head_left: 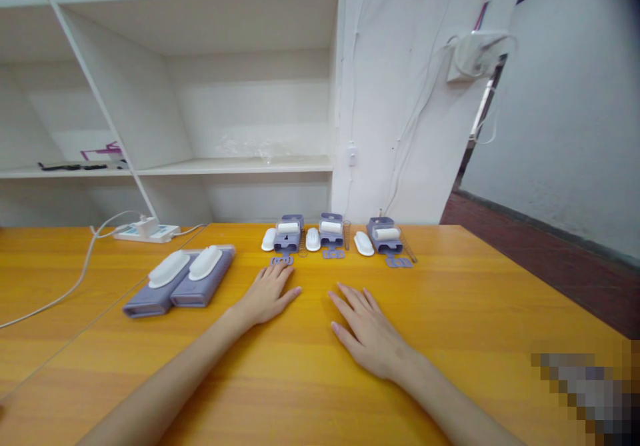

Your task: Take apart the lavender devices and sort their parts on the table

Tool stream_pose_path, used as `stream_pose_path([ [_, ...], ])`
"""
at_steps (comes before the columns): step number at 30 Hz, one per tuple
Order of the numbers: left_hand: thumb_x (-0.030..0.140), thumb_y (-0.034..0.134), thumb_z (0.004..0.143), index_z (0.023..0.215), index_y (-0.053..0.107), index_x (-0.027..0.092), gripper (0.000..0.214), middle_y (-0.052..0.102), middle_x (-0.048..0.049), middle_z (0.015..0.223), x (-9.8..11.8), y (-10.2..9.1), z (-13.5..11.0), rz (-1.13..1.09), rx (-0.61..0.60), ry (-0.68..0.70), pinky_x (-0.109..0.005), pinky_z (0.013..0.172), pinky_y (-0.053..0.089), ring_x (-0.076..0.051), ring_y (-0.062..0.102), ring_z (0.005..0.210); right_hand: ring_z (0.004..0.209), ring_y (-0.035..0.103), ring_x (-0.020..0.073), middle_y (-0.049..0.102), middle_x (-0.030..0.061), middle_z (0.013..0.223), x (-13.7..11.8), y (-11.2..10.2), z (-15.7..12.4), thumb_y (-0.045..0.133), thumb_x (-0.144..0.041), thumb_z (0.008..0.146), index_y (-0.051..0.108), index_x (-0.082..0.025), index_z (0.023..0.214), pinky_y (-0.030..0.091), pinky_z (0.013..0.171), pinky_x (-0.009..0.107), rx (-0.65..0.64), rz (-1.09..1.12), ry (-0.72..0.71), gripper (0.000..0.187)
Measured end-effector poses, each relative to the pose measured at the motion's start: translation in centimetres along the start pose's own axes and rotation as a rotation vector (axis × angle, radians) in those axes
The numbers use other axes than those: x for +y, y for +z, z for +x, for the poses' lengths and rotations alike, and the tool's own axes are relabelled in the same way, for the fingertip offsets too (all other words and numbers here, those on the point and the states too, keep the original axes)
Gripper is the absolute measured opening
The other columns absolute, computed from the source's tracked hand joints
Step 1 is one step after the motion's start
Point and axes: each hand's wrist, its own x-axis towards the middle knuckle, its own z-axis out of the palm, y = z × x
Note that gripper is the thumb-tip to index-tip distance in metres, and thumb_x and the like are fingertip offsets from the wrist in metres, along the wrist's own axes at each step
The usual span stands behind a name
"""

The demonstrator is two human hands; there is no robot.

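My left hand (267, 294) lies flat on the wooden table (450, 313), fingers stretched out, fingertips just short of a small purple flat part (281, 260). My right hand (367, 329) rests palm down beside it, fingers spread, holding nothing. Beyond the hands stand three sets of parts in a row: purple housings (287, 231) (331, 228) (384, 234) with white rollers in them, white oval caps (269, 239) (313, 239) (363, 243), thin springs (347, 234) and purple flat pieces (399, 262). Left of my left hand lie two assembled purple units with white tops (180, 278), side by side.
A white power strip (147, 232) with a plugged adapter sits at the table's back left, its cable (75, 279) trailing over the tabletop. White shelving (200, 99) rises behind the table. The table's right edge drops to a dark floor (550, 259). A pixelated patch (585, 393) covers the lower right corner.
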Motion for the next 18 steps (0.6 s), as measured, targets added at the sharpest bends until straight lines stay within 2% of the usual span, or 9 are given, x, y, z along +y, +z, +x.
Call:
stream_pose_path([
  [4, 0.056, 0.031, 0.090, 0.132, 0.041, 0.020, 0.056, 0.043, -0.0126, 0.137, 0.1, 0.0, 0.3, 0.028, 0.029, -0.041, -0.043, 0.104, 0.029, -0.026, 0.039, 0.127, 0.136, 0.026, 0.0260, 0.029, 0.0101, 0.149, 0.0, 0.0, 0.0, 0.034, -0.045, 0.094, 0.033, -0.024, 0.141, 0.015, 0.111, 0.051, 0.006, -0.001, -0.001, 0.052],
  [9, 0.056, 0.033, 0.089, 0.133, 0.041, 0.022, 0.056, 0.044, -0.0133, 0.136, -0.4, -0.9, -1.2, 0.183, 0.078, -0.051, -0.049, 0.107, 0.021, -0.029, 0.038, 0.126, 0.136, 0.026, 0.0255, 0.031, 0.0100, 0.148, 0.1, 0.0, -0.1, 0.033, -0.045, 0.094, 0.034, -0.024, 0.141, 0.016, 0.111, 0.051, 0.005, -0.009, -0.004, 0.052],
  [11, 0.053, 0.037, 0.089, 0.130, 0.045, 0.020, 0.053, 0.045, -0.0151, 0.134, -1.6, -1.8, -1.9, 0.313, 0.147, -0.146, -0.052, 0.109, 0.014, -0.031, 0.034, 0.129, 0.135, 0.027, 0.0257, 0.031, 0.0100, 0.148, 0.1, 0.0, -0.1, 0.033, -0.045, 0.094, 0.035, -0.024, 0.141, 0.016, 0.111, 0.051, 0.004, -0.003, -0.002, 0.051],
  [15, 0.045, 0.041, 0.087, 0.128, 0.045, 0.013, 0.052, 0.040, -0.0214, 0.136, -5.2, -3.9, -3.0, 0.553, 0.344, -0.473, -0.057, 0.107, 0.010, -0.036, 0.027, 0.132, 0.135, 0.028, 0.0263, 0.032, 0.0096, 0.147, 0.1, 0.0, -0.1, 0.034, -0.044, 0.094, 0.035, -0.024, 0.141, 0.016, 0.111, 0.051, 0.002, 0.003, 0.002, 0.051],
  [18, 0.045, 0.042, 0.086, 0.124, 0.047, 0.009, 0.052, 0.045, -0.0238, 0.129, -7.5, -4.8, -3.7, 0.608, 0.351, -0.612, -0.060, 0.103, 0.015, -0.038, 0.035, 0.126, 0.135, 0.027, 0.0259, 0.032, 0.0094, 0.147, 0.0, 0.0, -0.1, 0.033, -0.044, 0.094, 0.034, -0.024, 0.141, 0.016, 0.111, 0.051, -0.001, -0.001, 0.005, 0.051],
])
